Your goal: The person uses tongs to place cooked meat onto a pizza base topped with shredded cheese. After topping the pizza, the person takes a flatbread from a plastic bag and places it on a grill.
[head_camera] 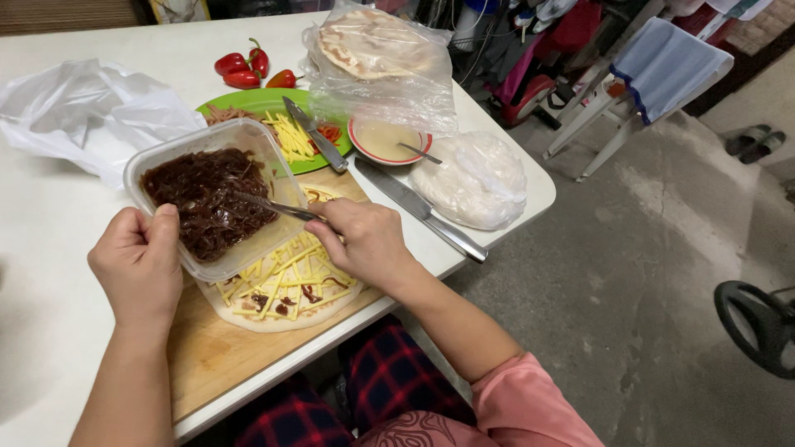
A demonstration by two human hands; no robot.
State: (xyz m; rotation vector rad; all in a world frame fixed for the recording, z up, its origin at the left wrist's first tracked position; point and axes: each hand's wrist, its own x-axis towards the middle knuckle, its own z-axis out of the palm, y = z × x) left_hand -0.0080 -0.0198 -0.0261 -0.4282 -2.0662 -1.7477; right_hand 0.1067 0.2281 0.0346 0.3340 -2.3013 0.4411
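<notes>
White table (50, 248), left hand (137, 265) tilting tub (211, 199)

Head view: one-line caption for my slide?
Left hand tilts clear tub while right hand forks dark filling over flatbread.

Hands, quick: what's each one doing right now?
Left hand: closed on the rim of the clear container of dark shreds.
Right hand: closed on a metal utensil reaching into it.
</notes>
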